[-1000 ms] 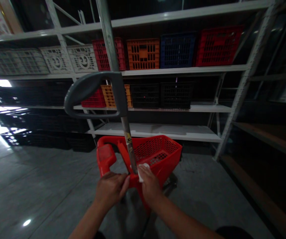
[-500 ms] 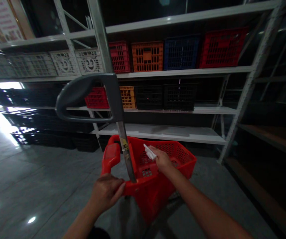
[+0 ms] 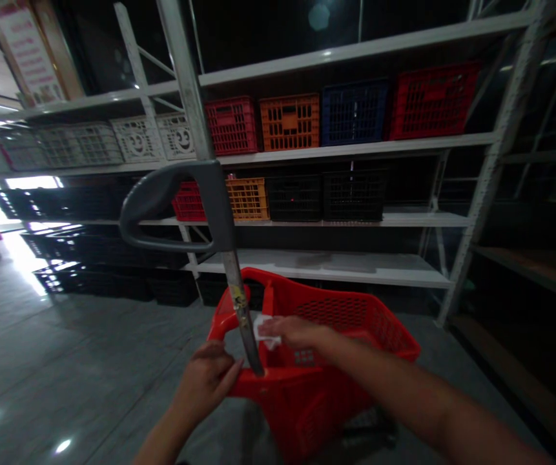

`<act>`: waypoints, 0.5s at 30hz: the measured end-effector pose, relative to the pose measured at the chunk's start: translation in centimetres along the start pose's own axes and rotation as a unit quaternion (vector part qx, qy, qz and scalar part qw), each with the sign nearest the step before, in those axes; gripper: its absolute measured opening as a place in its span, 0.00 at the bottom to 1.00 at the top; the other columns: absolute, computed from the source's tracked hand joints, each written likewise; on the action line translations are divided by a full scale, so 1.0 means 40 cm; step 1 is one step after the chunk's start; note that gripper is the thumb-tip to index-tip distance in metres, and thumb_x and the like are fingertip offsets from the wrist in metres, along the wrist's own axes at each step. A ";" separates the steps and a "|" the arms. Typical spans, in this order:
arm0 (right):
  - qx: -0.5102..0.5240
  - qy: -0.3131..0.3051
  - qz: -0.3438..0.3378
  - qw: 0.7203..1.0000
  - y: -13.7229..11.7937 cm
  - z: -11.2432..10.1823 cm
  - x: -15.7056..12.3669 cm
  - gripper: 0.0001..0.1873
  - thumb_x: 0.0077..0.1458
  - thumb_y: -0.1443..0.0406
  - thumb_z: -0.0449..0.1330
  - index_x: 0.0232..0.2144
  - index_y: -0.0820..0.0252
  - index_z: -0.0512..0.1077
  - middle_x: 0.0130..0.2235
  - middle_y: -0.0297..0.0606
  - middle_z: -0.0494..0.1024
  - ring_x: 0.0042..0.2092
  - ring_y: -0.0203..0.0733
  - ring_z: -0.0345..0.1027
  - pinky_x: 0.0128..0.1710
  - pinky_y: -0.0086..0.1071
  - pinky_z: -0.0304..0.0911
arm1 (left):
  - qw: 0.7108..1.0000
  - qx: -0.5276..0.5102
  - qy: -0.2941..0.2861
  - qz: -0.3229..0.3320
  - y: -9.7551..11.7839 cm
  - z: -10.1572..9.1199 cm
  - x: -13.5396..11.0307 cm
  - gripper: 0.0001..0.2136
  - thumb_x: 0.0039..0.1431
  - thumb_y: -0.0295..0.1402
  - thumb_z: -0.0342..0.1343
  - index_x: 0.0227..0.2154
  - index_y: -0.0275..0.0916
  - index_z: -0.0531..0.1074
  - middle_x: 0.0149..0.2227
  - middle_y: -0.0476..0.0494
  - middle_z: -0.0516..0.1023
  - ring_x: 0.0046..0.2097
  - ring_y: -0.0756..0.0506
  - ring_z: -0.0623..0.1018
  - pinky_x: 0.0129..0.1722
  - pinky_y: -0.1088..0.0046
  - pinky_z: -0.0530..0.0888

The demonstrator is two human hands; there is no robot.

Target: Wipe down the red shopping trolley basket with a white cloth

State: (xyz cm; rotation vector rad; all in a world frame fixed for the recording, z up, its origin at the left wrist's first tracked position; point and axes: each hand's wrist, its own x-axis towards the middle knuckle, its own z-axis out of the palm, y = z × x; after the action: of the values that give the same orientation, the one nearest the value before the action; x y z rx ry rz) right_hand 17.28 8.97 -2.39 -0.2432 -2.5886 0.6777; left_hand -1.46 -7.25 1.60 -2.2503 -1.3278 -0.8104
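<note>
Grasping the near-left rim of the red cart (image 3: 301,403) with left hand (image 3: 207,374), bending fingers over the bar, laying thumb along it; losing most fingertips from sight behind the rim. Pinching white cloth (image 3: 264,330) in right hand (image 3: 297,332), reaching across the near rim into the cart, just right of the metal pole (image 3: 243,313). Covering part of the cloth with the fingers; not managing to tell whether touching the pole with it or only the red panel beside. Hiding some of the basket floor behind right wrist and forearm. Cutting off both forearms at the picture's bottom edge, the pole at the top. Passing in front of crates with the grey loop handle (image 3: 217,206), partly blocking the shelving (image 3: 413,278) too. Reading orange crate (image 3: 290,121) and blue crate (image 3: 355,114) fairly easily up top; barely making out black crates (image 3: 352,196) below, blending into shadow. Not reading the blurred text on the poster (image 3: 26,55). Mostly losing the cart's dark underside against the dim floor (image 3: 88,374), not making out wheels clearly.
</note>
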 end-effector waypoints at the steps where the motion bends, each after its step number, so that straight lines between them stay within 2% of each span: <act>1: -0.028 0.018 0.020 0.999 0.016 -0.008 0.017 0.20 0.51 0.74 0.54 0.46 0.56 0.70 0.51 0.32 0.70 0.55 0.38 0.60 0.56 0.33 0.53 | 1.000 0.002 0.008 0.001 -0.003 0.001 0.000 0.16 0.57 0.34 0.46 0.17 0.41 0.71 0.17 0.51 0.73 0.27 0.49 0.73 0.38 0.70 0.70; 4: -0.088 0.075 0.060 0.991 0.046 -0.004 0.054 0.21 0.50 0.76 0.54 0.48 0.62 0.68 0.53 0.39 0.68 0.57 0.41 0.57 0.56 0.37 0.52 | 0.999 0.018 0.016 -0.021 -0.004 0.005 0.002 0.17 0.56 0.35 0.47 0.14 0.41 0.69 0.16 0.50 0.71 0.26 0.49 0.73 0.34 0.71 0.70; 6: -0.093 0.092 0.062 0.989 0.040 0.021 0.046 0.22 0.51 0.76 0.54 0.49 0.61 0.67 0.55 0.39 0.66 0.57 0.42 0.56 0.56 0.38 0.53 | 0.999 0.023 0.018 -0.032 -0.002 0.006 0.001 0.17 0.56 0.35 0.47 0.13 0.40 0.68 0.16 0.50 0.71 0.26 0.49 0.72 0.33 0.72 0.70; 9: -0.068 0.058 0.003 0.996 0.000 0.063 -0.011 0.24 0.51 0.74 0.55 0.50 0.57 0.66 0.55 0.35 0.66 0.57 0.40 0.57 0.56 0.36 0.53 | 0.999 0.019 0.027 -0.026 0.002 0.003 -0.004 0.17 0.56 0.34 0.47 0.13 0.40 0.69 0.15 0.50 0.70 0.25 0.50 0.72 0.33 0.71 0.69; 12: -0.040 0.009 -0.080 0.996 -0.040 0.067 -0.063 0.25 0.51 0.73 0.55 0.52 0.56 0.64 0.54 0.34 0.66 0.58 0.37 0.55 0.58 0.34 0.49 | 0.999 0.006 0.039 -0.012 0.005 0.002 -0.010 0.16 0.56 0.33 0.47 0.14 0.40 0.68 0.15 0.50 0.69 0.24 0.50 0.71 0.36 0.70 0.69; 14: -0.039 0.009 -0.073 0.997 -0.043 0.043 -0.060 0.22 0.53 0.72 0.53 0.51 0.56 0.66 0.53 0.33 0.68 0.57 0.36 0.57 0.56 0.33 0.52 | 0.998 0.000 0.056 -0.003 0.008 0.003 -0.010 0.16 0.55 0.32 0.47 0.14 0.40 0.68 0.16 0.50 0.70 0.25 0.50 0.71 0.36 0.69 0.69; 15: -0.045 0.026 -0.042 0.998 -0.036 0.025 -0.044 0.20 0.53 0.72 0.53 0.49 0.56 0.68 0.52 0.33 0.70 0.55 0.36 0.59 0.55 0.32 0.55 | 0.998 -0.003 0.062 0.001 0.009 0.004 -0.010 0.15 0.55 0.31 0.47 0.14 0.40 0.68 0.16 0.50 0.70 0.25 0.50 0.71 0.36 0.69 0.69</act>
State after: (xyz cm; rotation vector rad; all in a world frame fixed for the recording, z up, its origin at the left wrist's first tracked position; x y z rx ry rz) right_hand 18.29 6.82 -3.13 -0.1780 -2.5658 0.5199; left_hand -1.23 -7.58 1.21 -2.1679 -1.2677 -0.9387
